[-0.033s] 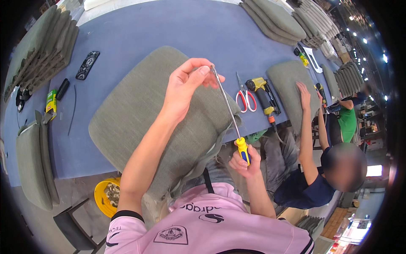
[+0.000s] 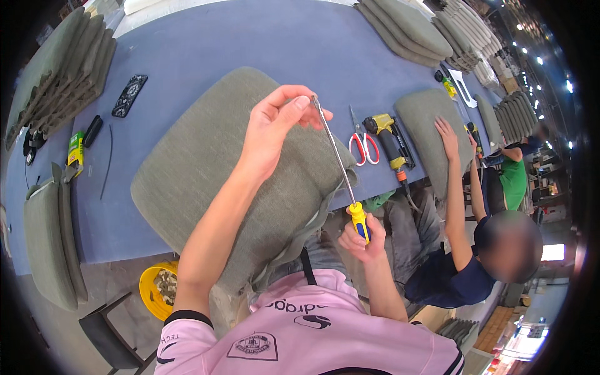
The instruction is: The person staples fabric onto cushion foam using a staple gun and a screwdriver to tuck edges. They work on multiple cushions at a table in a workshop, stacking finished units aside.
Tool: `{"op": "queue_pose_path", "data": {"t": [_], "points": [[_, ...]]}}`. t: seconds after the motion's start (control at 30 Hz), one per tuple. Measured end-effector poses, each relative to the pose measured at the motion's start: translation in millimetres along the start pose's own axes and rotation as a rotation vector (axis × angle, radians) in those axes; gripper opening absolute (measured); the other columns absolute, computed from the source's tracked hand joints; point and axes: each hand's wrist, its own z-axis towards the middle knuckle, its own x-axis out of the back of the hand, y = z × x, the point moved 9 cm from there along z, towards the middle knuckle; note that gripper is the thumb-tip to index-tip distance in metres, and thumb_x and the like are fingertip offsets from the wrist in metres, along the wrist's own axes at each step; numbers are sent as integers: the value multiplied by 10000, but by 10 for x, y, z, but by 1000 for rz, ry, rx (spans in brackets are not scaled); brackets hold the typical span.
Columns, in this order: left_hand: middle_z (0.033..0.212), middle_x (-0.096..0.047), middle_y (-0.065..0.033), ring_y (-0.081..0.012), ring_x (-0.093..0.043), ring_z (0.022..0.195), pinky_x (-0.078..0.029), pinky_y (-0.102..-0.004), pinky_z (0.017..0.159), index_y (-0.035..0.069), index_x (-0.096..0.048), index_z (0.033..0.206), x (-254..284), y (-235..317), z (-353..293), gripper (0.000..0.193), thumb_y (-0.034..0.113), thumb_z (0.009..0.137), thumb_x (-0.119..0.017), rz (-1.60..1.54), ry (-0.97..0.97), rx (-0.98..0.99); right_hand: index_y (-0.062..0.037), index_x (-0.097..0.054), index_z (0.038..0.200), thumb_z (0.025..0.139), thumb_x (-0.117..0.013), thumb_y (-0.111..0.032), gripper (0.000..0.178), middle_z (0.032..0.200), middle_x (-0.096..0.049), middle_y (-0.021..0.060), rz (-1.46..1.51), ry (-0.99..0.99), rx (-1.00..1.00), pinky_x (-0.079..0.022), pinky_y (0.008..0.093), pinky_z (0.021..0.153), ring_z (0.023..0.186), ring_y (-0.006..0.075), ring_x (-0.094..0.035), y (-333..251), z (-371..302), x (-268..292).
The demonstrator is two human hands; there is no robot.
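My right hand (image 2: 364,239) is closed round the yellow and blue handle of a screwdriver (image 2: 337,152). Its long metal shaft slants up and to the left. At the upper end, the thumb and fingers of my left hand (image 2: 281,122) pinch the shaft close to its tip. Beneath my left forearm lies a grey-green upholstered cushion (image 2: 194,144), partly on the table and partly over my lap. Loose fabric hangs along its near right edge, and my arm hides part of its surface.
Right of the cushion are red-handled scissors (image 2: 362,145) and a staple gun (image 2: 390,142) with a hose. A co-worker's hand (image 2: 447,139) rests on another cushion (image 2: 419,119). Cushion stacks (image 2: 59,75), a phone (image 2: 130,95) and a yellow bucket (image 2: 150,299) are to the left.
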Motion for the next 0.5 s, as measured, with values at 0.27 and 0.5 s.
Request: {"op": "queue_pose_path", "data": {"t": [0.27,0.5], "points": [[1004,-759,-75,-216,-749,1034,-545,-378,939,72,-688,1207,18,31,-23,237,287,1109,-669,-6,17,17,-44,-589,1468,1124,-559,-481,556,633,-502,-35,-44,9,12,-309,301,577,506,79,-376,-40,30,-36],[1091,-739,-78,-204,-710,1079,-521,-377,967,102,-652,1209,55,-90,-16,200,274,1108,-649,-187,-29,113,-93,-561,1523,1157,-482,-489,546,644,-496,-44,-116,-45,3,-334,304,603,513,83,-396,-80,46,-24]]}}
